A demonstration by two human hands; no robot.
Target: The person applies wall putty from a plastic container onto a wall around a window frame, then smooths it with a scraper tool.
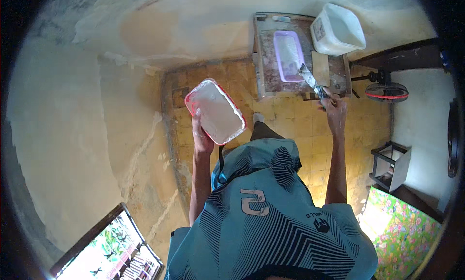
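My left hand (202, 134) grips a red-rimmed rectangular tub (218, 113) from its left side. White paste coats the tub's inside and its edge. Out to the right, my right hand (334, 108) is closed round the dark handle of a putty knife (312, 80). The knife's blade, smeared with white, points up and left and overlaps the right rim of a purple tray (278, 57); whether it touches the tray I cannot tell. Whitish material lies in that tray, which rests on a worn wooden table (266, 81).
A large white bucket (334, 33) stands at the table's back right, near a flat tan board (320, 67). To the right are a black-and-red fan (386, 92) and a small dark-framed stand (390, 166). A flowered cloth (407, 231) lies lower right. Patchy plastered wall (131, 101) runs along the left.
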